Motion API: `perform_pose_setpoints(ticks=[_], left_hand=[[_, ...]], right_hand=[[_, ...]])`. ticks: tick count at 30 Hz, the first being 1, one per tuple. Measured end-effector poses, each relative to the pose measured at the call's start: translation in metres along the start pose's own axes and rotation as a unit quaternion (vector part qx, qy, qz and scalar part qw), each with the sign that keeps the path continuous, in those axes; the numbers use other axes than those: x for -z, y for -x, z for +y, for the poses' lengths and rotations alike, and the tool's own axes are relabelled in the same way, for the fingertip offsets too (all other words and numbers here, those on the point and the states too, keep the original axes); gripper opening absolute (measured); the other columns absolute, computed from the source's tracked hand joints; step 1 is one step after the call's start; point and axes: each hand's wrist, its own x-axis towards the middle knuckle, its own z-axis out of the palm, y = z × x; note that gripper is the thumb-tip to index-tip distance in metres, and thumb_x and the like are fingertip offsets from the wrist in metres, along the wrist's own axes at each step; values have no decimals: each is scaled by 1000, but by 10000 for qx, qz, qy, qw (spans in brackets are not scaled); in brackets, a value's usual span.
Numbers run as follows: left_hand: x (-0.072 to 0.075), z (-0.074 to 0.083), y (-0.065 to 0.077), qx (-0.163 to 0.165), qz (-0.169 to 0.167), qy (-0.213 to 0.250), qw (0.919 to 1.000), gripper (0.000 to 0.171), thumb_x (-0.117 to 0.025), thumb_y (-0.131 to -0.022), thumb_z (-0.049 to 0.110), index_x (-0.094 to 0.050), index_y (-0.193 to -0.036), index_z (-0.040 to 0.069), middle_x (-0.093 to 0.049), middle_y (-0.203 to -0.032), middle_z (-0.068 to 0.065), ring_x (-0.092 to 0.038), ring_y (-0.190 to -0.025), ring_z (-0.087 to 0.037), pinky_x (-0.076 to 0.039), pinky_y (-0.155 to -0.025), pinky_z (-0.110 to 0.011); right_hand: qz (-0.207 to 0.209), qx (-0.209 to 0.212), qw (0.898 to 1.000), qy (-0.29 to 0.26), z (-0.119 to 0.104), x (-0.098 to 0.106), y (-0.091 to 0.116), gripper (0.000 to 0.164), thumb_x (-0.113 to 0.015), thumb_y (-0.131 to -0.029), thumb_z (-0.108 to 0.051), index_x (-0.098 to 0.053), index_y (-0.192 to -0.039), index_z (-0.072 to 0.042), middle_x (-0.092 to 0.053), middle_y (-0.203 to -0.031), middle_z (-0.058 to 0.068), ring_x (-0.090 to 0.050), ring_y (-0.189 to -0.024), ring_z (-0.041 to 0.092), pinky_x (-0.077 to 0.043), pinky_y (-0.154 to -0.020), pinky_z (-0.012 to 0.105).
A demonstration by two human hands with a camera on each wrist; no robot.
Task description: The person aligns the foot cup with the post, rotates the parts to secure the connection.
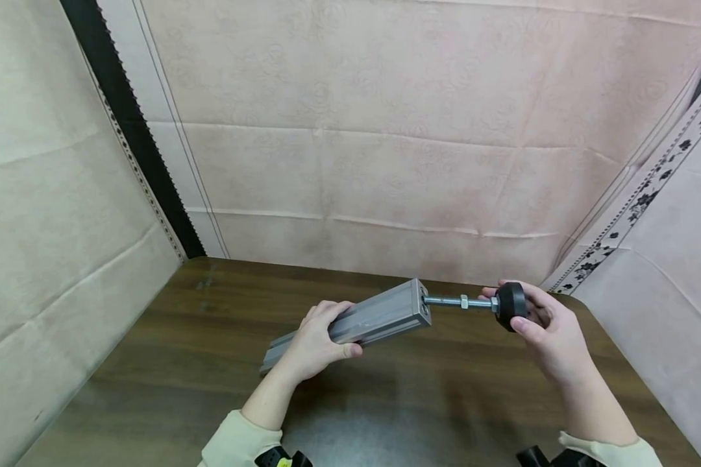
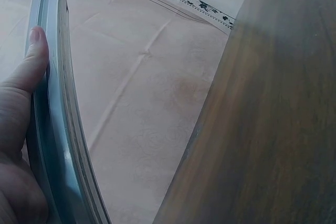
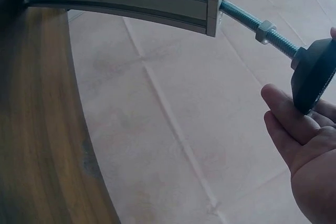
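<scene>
My left hand (image 1: pixel 321 344) grips a grey aluminium profile (image 1: pixel 380 313) around its middle, thumb along the near side. The profile is tilted, its right end raised above the table. From that end juts a threaded rod (image 1: pixel 444 301) with a hex nut (image 1: pixel 464 301) partway along it. At the rod's outer end sits a round black levelling foot (image 1: pixel 511 306). My right hand (image 1: pixel 552 331) holds the foot's rim between thumb and fingers. In the right wrist view, fingers (image 3: pixel 291 116) lie under the foot (image 3: pixel 314 74). The left wrist view shows my thumb pressed on the profile (image 2: pixel 58 114).
A brown wooden table (image 1: pixel 210 337) lies below both hands. Pale cloth walls (image 1: pixel 385 162) enclose its back and sides, with a black strip (image 1: pixel 146 149) at the back left and a flower-patterned border (image 1: pixel 642 201) at the back right.
</scene>
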Motion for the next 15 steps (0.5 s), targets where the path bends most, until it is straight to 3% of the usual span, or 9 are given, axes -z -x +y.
perform_pose_setpoints(ticks=[7,15], left_hand=[[-1,0,-1,-28,-57,-104,9999,86,-68,-58,68,-56,-129,20,-50,-120,2,-43,-110,-22,-34,-89,-43],[-2,0,-1,-104,-73,-175,9998,82,-72,-59,63,-56,-128,20,-51,-119,1,-43,-110,-22,-34,-89,-44]], right_hand=[[92,-27,9993,360,-6,1,-6,42,-48,-87,11,-49,-129,5,-64,-114,15,-57,-111,21,-45,-87,23],[61,-32,9993,381,-12,1,-16,43,-47,-87,15,-46,-130,10,-63,-116,15,-59,-110,23,-45,-88,23]])
